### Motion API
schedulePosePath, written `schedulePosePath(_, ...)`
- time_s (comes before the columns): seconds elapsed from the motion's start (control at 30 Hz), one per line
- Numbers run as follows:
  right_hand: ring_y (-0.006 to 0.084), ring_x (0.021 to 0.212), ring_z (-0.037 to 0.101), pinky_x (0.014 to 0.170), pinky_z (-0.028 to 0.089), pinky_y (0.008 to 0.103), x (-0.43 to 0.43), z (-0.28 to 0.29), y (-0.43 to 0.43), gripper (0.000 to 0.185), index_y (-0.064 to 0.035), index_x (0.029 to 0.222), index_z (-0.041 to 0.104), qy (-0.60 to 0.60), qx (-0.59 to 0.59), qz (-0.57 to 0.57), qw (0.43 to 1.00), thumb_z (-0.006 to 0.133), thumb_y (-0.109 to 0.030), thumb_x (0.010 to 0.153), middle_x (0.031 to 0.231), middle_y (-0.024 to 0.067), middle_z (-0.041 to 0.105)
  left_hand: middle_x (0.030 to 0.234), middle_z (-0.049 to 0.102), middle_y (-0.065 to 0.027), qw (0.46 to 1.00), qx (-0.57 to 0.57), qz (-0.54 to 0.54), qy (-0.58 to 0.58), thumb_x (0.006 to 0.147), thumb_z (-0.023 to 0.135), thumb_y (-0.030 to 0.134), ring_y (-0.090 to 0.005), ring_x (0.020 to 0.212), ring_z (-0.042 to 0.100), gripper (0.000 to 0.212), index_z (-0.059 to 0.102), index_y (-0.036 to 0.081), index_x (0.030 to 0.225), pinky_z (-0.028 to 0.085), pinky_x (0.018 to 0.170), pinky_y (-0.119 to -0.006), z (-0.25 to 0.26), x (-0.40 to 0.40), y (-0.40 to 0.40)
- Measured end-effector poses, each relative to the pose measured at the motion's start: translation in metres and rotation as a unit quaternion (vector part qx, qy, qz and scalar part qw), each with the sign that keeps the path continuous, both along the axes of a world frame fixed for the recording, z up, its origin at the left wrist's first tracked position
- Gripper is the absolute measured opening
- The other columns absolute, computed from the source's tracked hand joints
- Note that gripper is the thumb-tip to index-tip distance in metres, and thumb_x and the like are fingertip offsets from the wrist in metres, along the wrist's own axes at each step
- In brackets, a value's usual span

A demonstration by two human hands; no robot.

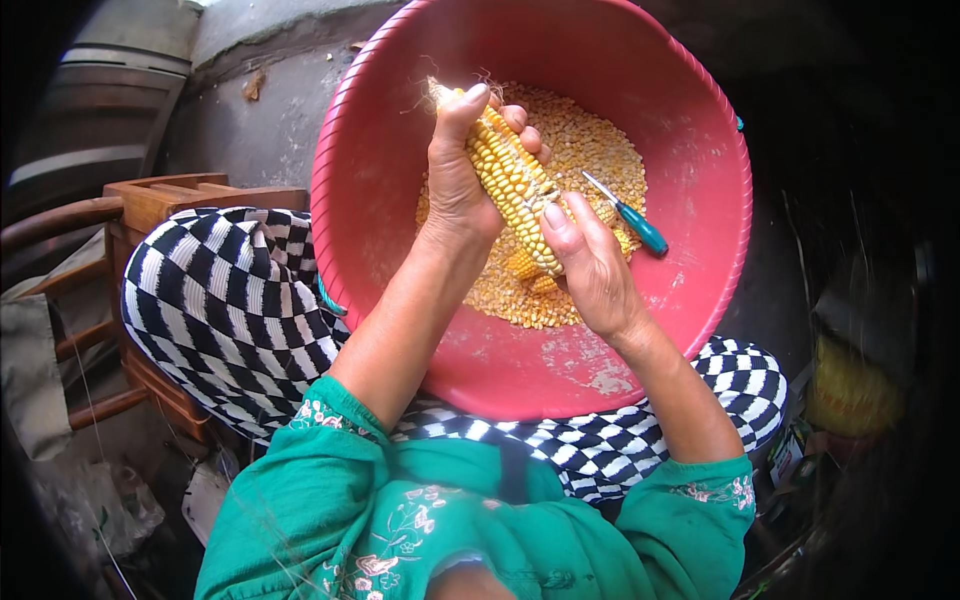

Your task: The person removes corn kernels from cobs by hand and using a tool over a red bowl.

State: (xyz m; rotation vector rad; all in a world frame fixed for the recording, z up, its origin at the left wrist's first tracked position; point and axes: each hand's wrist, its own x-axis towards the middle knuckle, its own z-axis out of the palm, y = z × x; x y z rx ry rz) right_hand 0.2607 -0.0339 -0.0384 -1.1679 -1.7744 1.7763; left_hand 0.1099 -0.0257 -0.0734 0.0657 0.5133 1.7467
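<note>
My left hand [469, 169] is closed around the upper part of a yellow corn cob [510, 176], its thumb near the tip with dry silk. The cob slants down to the right, with a groove bare of kernels along it. At its lower end my right hand [596, 262] grips it, the thumb pressed beside the groove. Both hands are above a large red plastic tub [525, 375]. Loose corn kernels [592, 139] cover the tub's bottom, and more cobs [532, 271] lie partly hidden under the held one. A screwdriver-like tool with a teal handle [643, 229] rests right of my right hand.
The tub stands between my knees, which are in checkered cloth [225, 300]. A wooden chair [157, 202] is at the left on the grey floor [262, 127]. Clear plastic bags [112, 510] lie at the lower left. A yellow container or sack [851, 386] is at the dim right.
</note>
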Motion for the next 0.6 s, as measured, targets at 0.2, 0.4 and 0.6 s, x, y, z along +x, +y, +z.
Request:
schedulePosePath(0.2, 0.0109, 0.069, 0.049, 0.063, 0.042, 0.027, 0.005, -0.009, 0.002, 0.039, 0.0, 0.096, 0.048, 0.034, -0.041, -0.032, 0.998, 0.043, -0.038, 0.095, 0.073, 0.0038, 0.051, 0.071, 0.056, -0.0034, 1.0, -0.006, -0.002, 0.0, 0.078, 0.062, 0.032, -0.0168, 0.061, 0.057, 0.021, 0.054, 0.012, 0.082, 0.047, 0.063, -0.033, 0.003, 0.004, 0.0)
schedulePosePath(0.4, 0.0062, 0.061, 0.053, 0.046, 0.042, 0.0201, 0.0, 0.0, 0.0, 0.048, -0.0011, 0.104, 0.05, 0.018, -0.128, -0.014, 0.991, 0.05, -0.047, 0.089, 0.076, 0.0024, 0.054, 0.069, 0.057, -0.0057, 0.999, 0.011, -0.001, 0.042, 0.075, 0.064, 0.03, -0.0185, 0.058, 0.059, 0.023, 0.051, 0.01, 0.077, 0.05, 0.057, -0.034, 0.008, 0.005, 0.0)
schedulePosePath(0.6, 0.0154, 0.073, 0.052, 0.067, 0.044, 0.0306, 0.001, -0.013, -0.003, 0.05, 0.0006, 0.099, 0.051, 0.011, -0.021, -0.03, 0.999, 0.047, -0.048, 0.09, 0.076, 0.0069, 0.054, 0.071, 0.056, -0.0043, 0.996, 0.009, -0.026, 0.079, 0.078, 0.062, 0.031, -0.0174, 0.061, 0.057, 0.021, 0.056, 0.012, 0.082, 0.047, 0.06, -0.034, 0.004, 0.01, -0.001)
